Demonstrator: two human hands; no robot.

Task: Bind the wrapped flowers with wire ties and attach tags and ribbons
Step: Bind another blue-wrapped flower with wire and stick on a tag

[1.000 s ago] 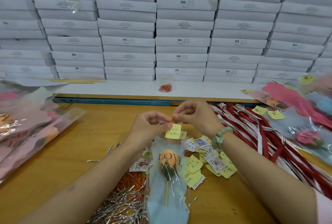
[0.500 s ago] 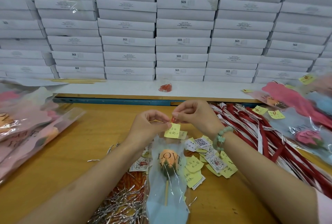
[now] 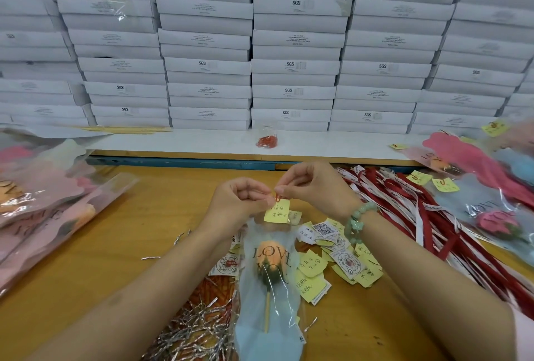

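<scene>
Both hands meet above the wooden desk's [image 3: 121, 245] middle. The left hand [image 3: 239, 201] and right hand [image 3: 315, 187] pinch a small red paper clip [image 3: 278, 197] on a yellow paper tag [image 3: 277, 211], atop the clear-wrapped orange flower [image 3: 270, 262].

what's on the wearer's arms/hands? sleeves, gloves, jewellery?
No gloves. Left hand and its forearm are bare, nothing worn. Right hand is bare too, with a pale green bead bracelet at the wrist and a pink sleeve edge at the upper arm.
</scene>
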